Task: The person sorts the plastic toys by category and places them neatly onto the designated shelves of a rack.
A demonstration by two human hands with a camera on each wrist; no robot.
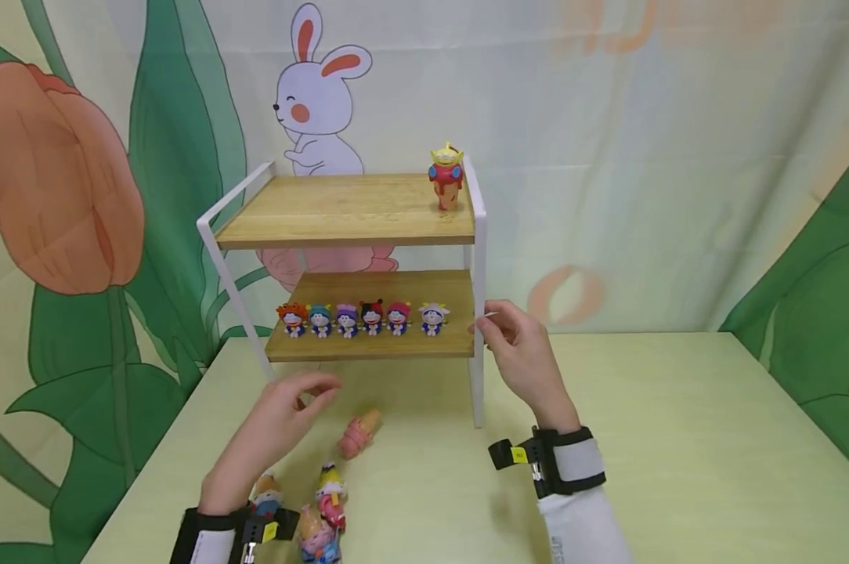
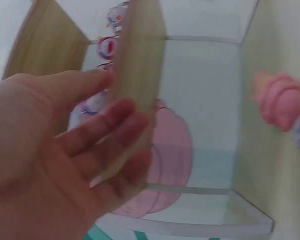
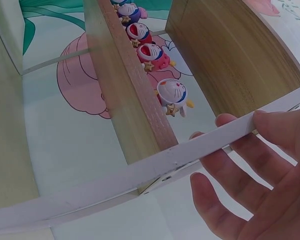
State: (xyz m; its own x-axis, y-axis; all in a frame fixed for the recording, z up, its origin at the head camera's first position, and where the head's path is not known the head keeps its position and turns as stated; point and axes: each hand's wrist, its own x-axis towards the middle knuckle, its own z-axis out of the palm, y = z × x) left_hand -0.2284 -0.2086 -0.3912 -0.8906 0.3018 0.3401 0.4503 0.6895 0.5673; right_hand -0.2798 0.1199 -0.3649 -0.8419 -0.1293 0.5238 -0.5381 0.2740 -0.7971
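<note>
Right fingers (image 3: 257,157) grip shelf frame (image 1: 478,274); yellow tag (image 1: 519,455), sleeve print (image 1: 557,548) illegible.

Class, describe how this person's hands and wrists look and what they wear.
The left hand and right hand are ungloved. The left strap and right strap are black and pale grey, each with a black mount and yellow label. The right sleeve is white with small grey print.
</note>
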